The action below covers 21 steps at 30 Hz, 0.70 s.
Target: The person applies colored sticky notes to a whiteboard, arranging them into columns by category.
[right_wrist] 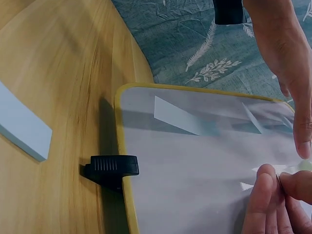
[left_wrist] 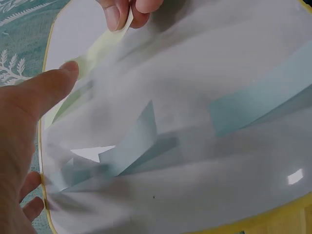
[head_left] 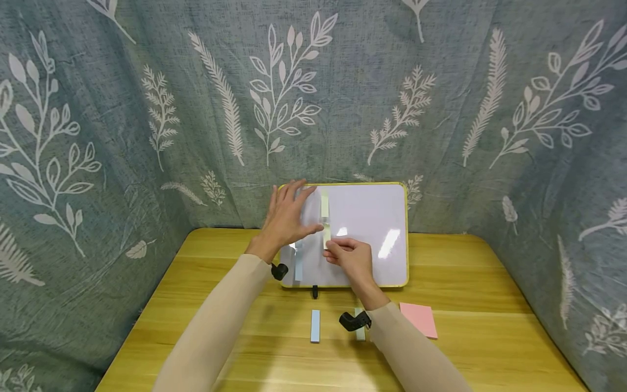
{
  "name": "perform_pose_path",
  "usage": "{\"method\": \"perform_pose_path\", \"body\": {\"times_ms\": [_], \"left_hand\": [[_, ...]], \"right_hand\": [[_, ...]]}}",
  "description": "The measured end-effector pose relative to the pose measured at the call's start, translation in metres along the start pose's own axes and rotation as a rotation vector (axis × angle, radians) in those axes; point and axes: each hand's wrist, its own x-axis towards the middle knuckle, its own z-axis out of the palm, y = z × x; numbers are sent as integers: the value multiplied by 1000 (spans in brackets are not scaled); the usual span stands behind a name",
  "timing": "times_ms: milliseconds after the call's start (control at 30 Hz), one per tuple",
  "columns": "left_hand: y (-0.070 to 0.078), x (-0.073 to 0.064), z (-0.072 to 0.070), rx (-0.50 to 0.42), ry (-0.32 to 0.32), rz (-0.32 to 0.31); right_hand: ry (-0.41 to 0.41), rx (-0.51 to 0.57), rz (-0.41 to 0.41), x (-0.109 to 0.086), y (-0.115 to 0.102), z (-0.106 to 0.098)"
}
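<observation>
A grey-green curtain (head_left: pixel 147 109) printed with white leaves hangs behind and beside a light wooden surface (head_left: pixel 220 354). A small whiteboard (head_left: pixel 372 218) with a yellow rim stands propped at the back of the surface on a black clip foot (head_left: pixel 315 292). The left hand (head_left: pixel 286 218) lies open and flat against the board's left part, thumb stretched toward a pale yellow-green strip (head_left: pixel 325 220) stuck upright on the board. The right hand (head_left: pixel 350 258) has its grip closed on the strip's lower end, pinched between thumb and fingertips. A light blue strip (head_left: pixel 298 265) sits on the board low at the left. On the surface lie a blue sticky pad (head_left: pixel 315 325), a pink pad (head_left: pixel 419 319) and a greenish pad (head_left: pixel 360 331) half behind the right wrist. Judging from here, the thin strip could crease, tear or peel away crooked if pulled sideways, and a hard push from the flat hand might tip the propped board. The wrist views are blurred by glare and reflections, so how much of the strip is stuck down cannot be told; a black device on each wrist is only partly seen
</observation>
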Motion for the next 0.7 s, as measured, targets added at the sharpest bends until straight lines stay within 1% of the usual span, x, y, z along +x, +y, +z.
{"method": "perform_pose_path", "body": {"times_ms": [100,400,700], "left_hand": [[0,1,2,-6,5,-15],[2,4,12,29,19,-53],[2,5,19,24,47,-54]], "right_hand": [[2,6,7,1,1,2],[9,39,-1,4,3,8],[24,26,10,6,3,9]]}}
